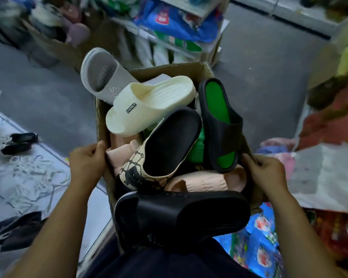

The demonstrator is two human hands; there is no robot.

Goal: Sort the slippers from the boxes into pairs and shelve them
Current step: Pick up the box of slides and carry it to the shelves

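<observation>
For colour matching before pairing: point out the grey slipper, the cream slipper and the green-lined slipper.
grey slipper (101,69), head view, on its ridged footbed.
cream slipper (149,109), head view, on its ribbed strap.
green-lined slipper (217,101), head view, on its green footbed.

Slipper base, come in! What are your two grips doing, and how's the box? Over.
Left grip holds left rim, right grip holds right rim. Cardboard box heaped with loose slippers. Grey slipper overhangs far left corner.

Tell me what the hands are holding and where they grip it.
Both hold the box. The left hand grips its left rim, thumb over the edge, and the right hand grips its right rim.
</observation>
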